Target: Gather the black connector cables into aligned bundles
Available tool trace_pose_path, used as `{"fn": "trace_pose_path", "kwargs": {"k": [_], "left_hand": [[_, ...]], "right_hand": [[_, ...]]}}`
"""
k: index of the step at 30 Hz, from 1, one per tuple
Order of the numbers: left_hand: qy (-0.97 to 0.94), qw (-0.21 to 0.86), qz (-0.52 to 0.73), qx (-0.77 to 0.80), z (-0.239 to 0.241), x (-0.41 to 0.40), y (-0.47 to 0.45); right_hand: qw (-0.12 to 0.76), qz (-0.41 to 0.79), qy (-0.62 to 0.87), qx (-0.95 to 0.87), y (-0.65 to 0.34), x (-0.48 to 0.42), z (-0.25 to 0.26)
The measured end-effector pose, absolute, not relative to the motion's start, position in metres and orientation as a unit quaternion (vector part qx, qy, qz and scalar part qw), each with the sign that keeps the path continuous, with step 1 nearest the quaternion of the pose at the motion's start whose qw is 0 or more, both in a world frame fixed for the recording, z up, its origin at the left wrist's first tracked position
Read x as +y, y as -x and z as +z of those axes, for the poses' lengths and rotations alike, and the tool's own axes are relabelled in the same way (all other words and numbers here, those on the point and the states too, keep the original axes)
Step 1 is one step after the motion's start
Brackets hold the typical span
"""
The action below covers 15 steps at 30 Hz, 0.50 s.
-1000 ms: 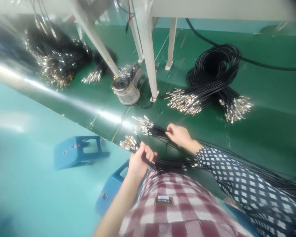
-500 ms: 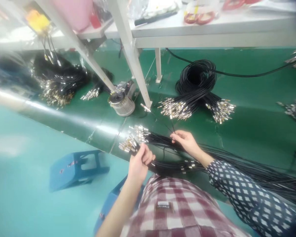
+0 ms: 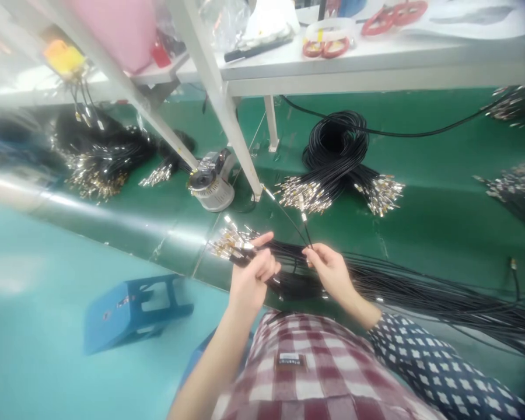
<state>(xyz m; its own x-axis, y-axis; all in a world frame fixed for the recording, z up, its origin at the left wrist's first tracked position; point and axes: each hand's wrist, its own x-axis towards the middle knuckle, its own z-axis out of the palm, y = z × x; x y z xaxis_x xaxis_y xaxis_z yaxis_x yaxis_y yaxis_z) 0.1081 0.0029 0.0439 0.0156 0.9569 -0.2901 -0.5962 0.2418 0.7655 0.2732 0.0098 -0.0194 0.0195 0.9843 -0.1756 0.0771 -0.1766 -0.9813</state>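
Observation:
My left hand is closed around a bundle of black cables near their metal-tipped ends, its index finger stretched out to the right. Silver and gold connectors fan out past the thumb side. Between the fingertips of my right hand are pinched two thin black cables; their connector ends point up and away, one toward the table leg. Beneath both hands a long spread of black cables runs off to the right along the green surface.
A coiled cable bundle with metal ends lies beyond my hands. Left of it stand a table leg and a grey motor-like device. More cable piles lie at left. A blue stool stands on the floor. Red-handled scissors rest on the white table.
My left hand's index finger has stretched out toward the second group of connectors, and those ends now sit closer to the held bundle. My right hand still pinches the two cables.

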Motion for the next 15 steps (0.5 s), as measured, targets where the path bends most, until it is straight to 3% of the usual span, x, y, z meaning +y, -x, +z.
{"fn": "trace_pose_path", "kwargs": {"k": [7, 11, 15], "left_hand": [[-0.161, 0.624, 0.609, 0.462, 0.034, 0.02, -0.111], [-0.155, 0.623, 0.63, 0.436, 0.033, 0.023, -0.11], [-0.168, 0.639, 0.634, 0.401, 0.037, 0.024, -0.112]], "right_hand": [[0.407, 0.479, 0.531, -0.569, -0.287, -0.004, -0.019], [0.405, 0.397, 0.504, -0.652, -0.304, -0.011, -0.017], [0.377, 0.393, 0.505, -0.67, -0.314, -0.019, -0.014]]}}
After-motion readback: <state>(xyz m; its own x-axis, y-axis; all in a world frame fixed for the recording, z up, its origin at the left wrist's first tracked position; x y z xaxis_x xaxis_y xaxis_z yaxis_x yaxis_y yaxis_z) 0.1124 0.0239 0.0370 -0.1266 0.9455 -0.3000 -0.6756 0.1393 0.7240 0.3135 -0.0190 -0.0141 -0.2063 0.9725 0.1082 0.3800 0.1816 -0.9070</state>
